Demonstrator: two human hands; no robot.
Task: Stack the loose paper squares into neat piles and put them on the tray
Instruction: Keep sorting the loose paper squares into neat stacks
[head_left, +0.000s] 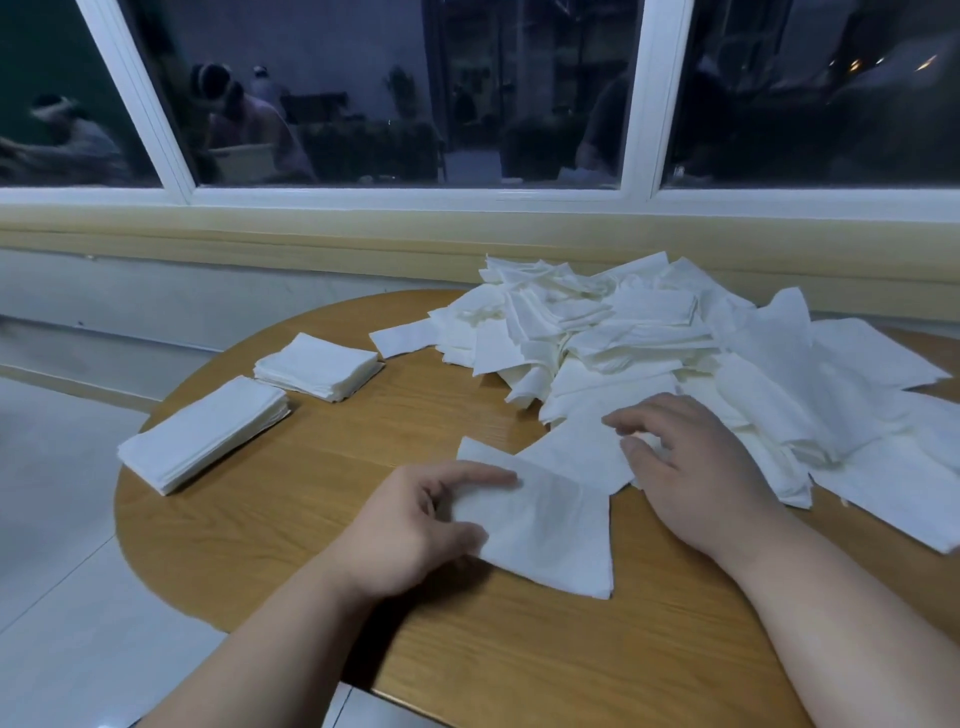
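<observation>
A big loose heap of white paper squares (649, 343) covers the far right of the round wooden table (322, 499). Two neat piles stand at the left: a nearer one (202, 434) and a farther one (318, 366). My left hand (410, 530) grips the left edge of a small stack of squares (550, 535) lying near the table's front. My right hand (691, 467) lies flat, fingers spread, on a loose square (576, 452) at the heap's near edge. No tray is in view.
The table's curved edge runs along the left and front, with a pale tiled floor (57, 571) below. Behind the table are a cream wall ledge (311, 234) and a dark window with white frames (636, 104).
</observation>
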